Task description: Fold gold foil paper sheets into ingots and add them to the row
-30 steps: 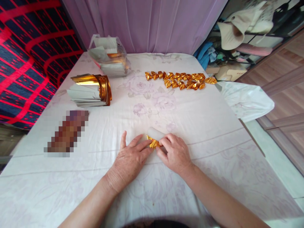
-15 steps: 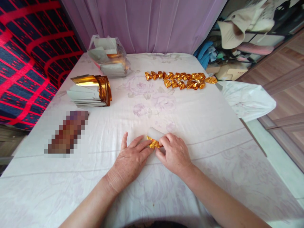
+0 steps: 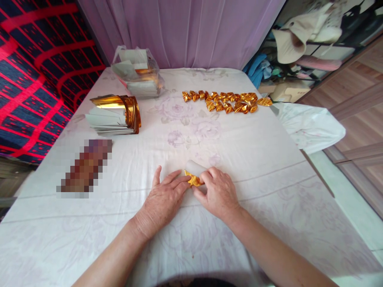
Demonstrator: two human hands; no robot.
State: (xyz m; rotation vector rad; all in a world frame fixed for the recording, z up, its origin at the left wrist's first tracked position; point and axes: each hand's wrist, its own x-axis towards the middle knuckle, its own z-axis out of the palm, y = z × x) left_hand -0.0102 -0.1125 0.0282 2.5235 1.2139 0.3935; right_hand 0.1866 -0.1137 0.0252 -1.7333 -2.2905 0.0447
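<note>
A sheet of gold foil paper [image 3: 194, 179] lies near the table's front middle, partly folded, its pale grey back curling up behind the gold part. My left hand [image 3: 166, 199] lies nearly flat with its fingers stretched out, the fingertips touching the gold part's left side and the thumb side hidden under the palm. At the right end of the same sheet, my right hand [image 3: 218, 191] has its thumb and bent fingers closed on the foil. The right fingers cover part of the sheet.
Several folded gold foil pieces [image 3: 230, 103] stand in rows at the back right. A stack of gold foil sheets [image 3: 113, 115] and a clear plastic bag [image 3: 154, 61] of papers sit at the left. A blurred-out item [image 3: 85, 167] lies front left. A white bag [image 3: 314, 125] hangs beyond the right edge.
My right thumb has shifted slightly left along the foil's near edge. The gold part looks flatter and more neatly creased. My left hand has hardly moved.
</note>
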